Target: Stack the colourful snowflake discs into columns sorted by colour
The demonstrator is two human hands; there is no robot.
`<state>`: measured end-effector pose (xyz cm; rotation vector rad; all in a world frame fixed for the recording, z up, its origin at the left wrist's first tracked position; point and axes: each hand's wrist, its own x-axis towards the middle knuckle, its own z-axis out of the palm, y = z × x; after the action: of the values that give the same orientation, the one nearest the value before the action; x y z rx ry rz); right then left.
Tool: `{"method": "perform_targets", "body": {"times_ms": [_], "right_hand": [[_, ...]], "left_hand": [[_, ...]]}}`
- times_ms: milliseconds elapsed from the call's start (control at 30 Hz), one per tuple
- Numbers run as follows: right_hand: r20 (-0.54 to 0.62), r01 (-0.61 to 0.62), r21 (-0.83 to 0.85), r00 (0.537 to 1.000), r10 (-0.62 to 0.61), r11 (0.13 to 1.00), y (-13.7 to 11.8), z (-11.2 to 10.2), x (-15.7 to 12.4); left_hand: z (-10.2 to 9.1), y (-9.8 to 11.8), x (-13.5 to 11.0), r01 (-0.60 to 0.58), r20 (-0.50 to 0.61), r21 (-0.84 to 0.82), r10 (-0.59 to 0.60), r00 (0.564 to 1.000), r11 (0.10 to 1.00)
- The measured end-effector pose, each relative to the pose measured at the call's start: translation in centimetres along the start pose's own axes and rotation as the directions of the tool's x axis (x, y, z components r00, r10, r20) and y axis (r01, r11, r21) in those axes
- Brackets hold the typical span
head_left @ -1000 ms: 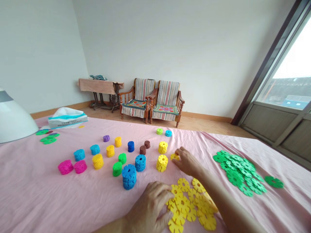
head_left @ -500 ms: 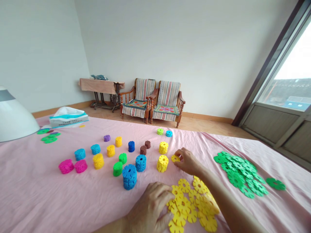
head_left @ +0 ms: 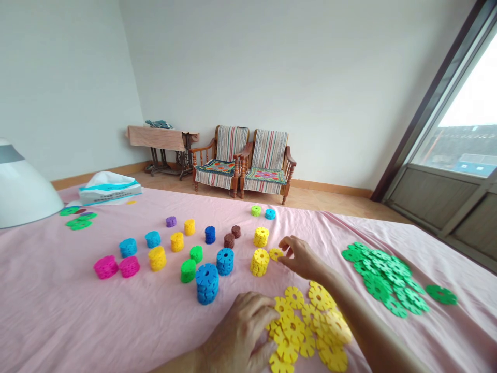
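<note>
Your right hand (head_left: 302, 258) sits near the middle of the pink bedsheet (head_left: 70, 316), its fingers slightly apart and curled downward. The fingertips (head_left: 284, 243) are at a flat yellow plastic snowflake disc (head_left: 276, 254), which lies on the sheet; you cannot tell whether they are clamped on it. That disc is just right of a short stack of yellow snowflake discs (head_left: 260, 261), with a second yellow stack (head_left: 261, 237) farther away.

Your left hand (head_left: 239, 331) is at the near edge of the sheet, its fingers close together and their tips against the left side of a loose pile of yellow snowflake discs (head_left: 294, 329). You cannot tell whether they grip anything.

Left of the yellow stacks stands a tall blue stack of snowflake discs (head_left: 207, 283), among smaller stacks in green, cyan, purple and brown. Two magenta stacks (head_left: 106, 266) sit farther left. To the right, a spread of green snowflake discs (head_left: 382, 282) lies flat, with a single green disc (head_left: 440, 295) just beyond it. A white tissue pack (head_left: 110, 189) lies at the far left of the sheet.
</note>
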<state>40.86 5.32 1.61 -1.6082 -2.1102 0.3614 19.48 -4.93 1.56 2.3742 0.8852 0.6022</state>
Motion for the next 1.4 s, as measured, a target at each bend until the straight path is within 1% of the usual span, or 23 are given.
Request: {"method": "perform_targets", "body": {"times_ms": [33, 67, 100, 133, 200, 233, 267, 400, 467, 533, 567, 600, 633, 700, 733, 767, 800, 900, 967, 1033, 1167, 1267, 1400], "right_hand": [[0.046, -0.01, -0.036, 0.999, 0.012, 0.999, -0.3, -0.9, -0.3], [0.131, -0.006, -0.066, 0.991, 0.015, 0.998, -0.7, -1.8, -0.6], [0.272, 0.007, -0.068, 0.962, 0.012, 0.998, -1.1, -2.6, -0.9], [0.402, 0.024, -0.071, 0.916, 0.007, 0.997, -1.5, -3.3, -1.2], [0.559, 0.071, -0.095, 0.829, -0.006, 0.993, -2.2, -4.1, -1.8], [0.593, 0.095, -0.112, 0.805, -0.01, 0.989, -2.5, -4.1, -2.0], [0.607, 0.115, -0.131, 0.795, -0.012, 0.985, -2.7, -4.1, -2.1], [0.613, 0.144, -0.148, 0.79, -0.023, 0.978, -2.6, -3.6, -2.0], [0.62, 0.128, -0.1, 0.784, -0.039, 0.987, -2.0, -3.6, -1.8], [0.626, 0.092, 0.001, 0.777, -0.073, 0.996, -1.3, -3.8, -1.6], [0.616, 0.071, 0.059, 0.782, -0.092, 0.996, -0.9, -3.8, -1.5], [0.584, 0.052, 0.104, 0.805, -0.103, 0.993, -0.5, -3.8, -1.3], [0.525, 0.038, 0.126, 0.846, -0.099, 0.991, 0.0, -3.7, -1.2], [0.325, -0.009, 0.106, 0.945, -0.026, 0.994, 0.9, -3.1, -0.7], [0.207, -0.049, 0.082, 0.978, 0.031, 0.995, 1.4, -2.6, -0.4], [0.097, -0.094, 0.06, 0.991, 0.088, 0.994, 1.9, -2.1, -0.2], [0.01, -0.136, 0.046, 0.991, 0.136, 0.99, 2.3, -1.5, 0.1], [-0.12, -0.178, 0.0, 0.977, 0.176, 0.984, 3.3, -0.3, 0.6], [-0.16, -0.153, -0.067, 0.977, 0.141, 0.986, 3.4, 0.1, 0.7], [-0.164, -0.114, -0.155, 0.983, 0.088, 0.981, 3.1, 0.0, 0.6], [-0.071, -0.016, -0.314, 0.997, -0.006, 0.949, 2.2, -0.1, 0.2], [-0.055, 0.042, -0.308, 0.997, -0.061, 0.951, 2.2, 0.2, 0.1], [-0.05, 0.05, -0.28, 0.997, -0.066, 0.959, 2.7, 0.6, 0.2]], "left_hand": [[0.0, 0.0, 0.0, 0.001, -0.002, 0.0, -0.001, 1.0, 1.0], [0.0, 0.0, 0.0, 0.002, -0.004, -0.001, -0.002, 1.0, 1.0], [0.0, 0.0, 0.0, 0.002, -0.004, -0.004, -0.002, 1.0, 1.0], [0.0, 0.0, 0.0, 0.003, 0.0, -0.008, -0.003, 1.0, 1.0], [-0.1, 0.1, 0.0, 0.006, 0.017, -0.02, -0.006, 1.0, 1.0], [-0.1, 0.2, 0.0, 0.009, 0.024, -0.024, -0.008, 1.0, 1.0], [-0.2, 0.2, 0.0, 0.012, 0.029, -0.027, -0.011, 1.0, 1.0], [-0.2, 0.2, 0.0, 0.019, 0.026, -0.027, -0.018, 1.0, 0.999], [0.0, 0.0, 0.0, 0.021, 0.03, -0.022, -0.02, 0.999, 1.0], [0.0, 0.0, 0.0, 0.027, 0.029, -0.014, -0.027, 0.999, 1.0], [0.1, 0.0, 0.0, 0.031, 0.025, -0.011, -0.031, 0.999, 0.999], [0.1, 0.0, 0.0, 0.033, 0.022, -0.008, -0.032, 0.999, 0.999], [0.0, 0.1, 0.0, 0.032, 0.019, -0.006, -0.032, 0.999, 0.999], [0.0, 0.2, 0.0, 0.027, 0.015, -0.004, -0.027, 1.0, 1.0], [0.0, 0.2, 0.1, 0.024, 0.015, -0.001, -0.024, 1.0, 1.0], [-0.1, 0.2, 0.1, 0.021, 0.016, 0.004, -0.021, 1.0, 1.0], [-0.1, 0.2, 0.1, 0.019, 0.02, 0.009, -0.019, 1.0, 1.0], [-0.1, 0.2, 0.1, 0.023, 0.038, 0.023, -0.024, 0.999, 0.999], [0.0, 0.1, 0.1, 0.033, 0.042, 0.028, -0.034, 0.999, 0.999], [0.0, 0.2, 0.1, 0.04, 0.043, 0.036, -0.041, 0.998, 0.999], [-0.1, 0.2, 0.1, 0.033, 0.047, 0.039, -0.035, 0.998, 0.999], [0.0, 0.0, 0.1, 0.027, 0.043, 0.036, -0.029, 0.999, 0.999], [0.0, 0.0, 0.0, 0.024, 0.039, 0.036, -0.025, 0.999, 0.999]]}}
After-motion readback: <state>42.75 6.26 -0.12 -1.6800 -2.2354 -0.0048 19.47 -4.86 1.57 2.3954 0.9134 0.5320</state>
